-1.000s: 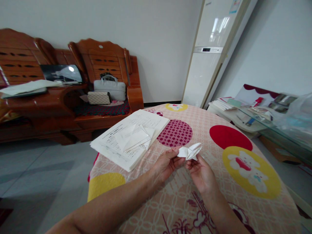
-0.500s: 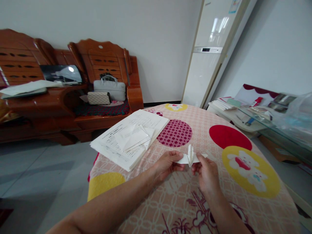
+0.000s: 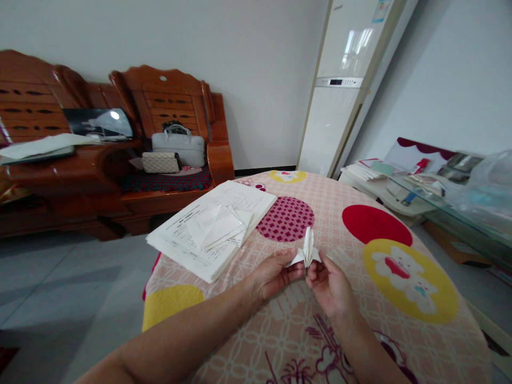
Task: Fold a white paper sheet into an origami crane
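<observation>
A small folded white paper piece (image 3: 308, 249) is held just above the patterned tablecloth, its pleated middle part standing upright between two side flaps. My left hand (image 3: 278, 273) is closed on the left flap, thumb on top and fingers below. On the other side, my right hand (image 3: 330, 282) pinches the right flap between thumb and fingers. To the left of my hands lies a stack of printed sheets (image 3: 192, 256), with some folded papers (image 3: 224, 226) on top of it.
The round table (image 3: 328, 194) has a cloth with colored circles. Beyond it stand wooden chairs (image 3: 172, 90) with bags, and a tall white cabinet unit (image 3: 328, 117). A glass-topped side table (image 3: 444, 218) with papers and a plastic bag is at the right.
My right hand has moved a little left, closer to my left hand. The middle of the folded paper now rises slightly higher, and its flaps look shorter.
</observation>
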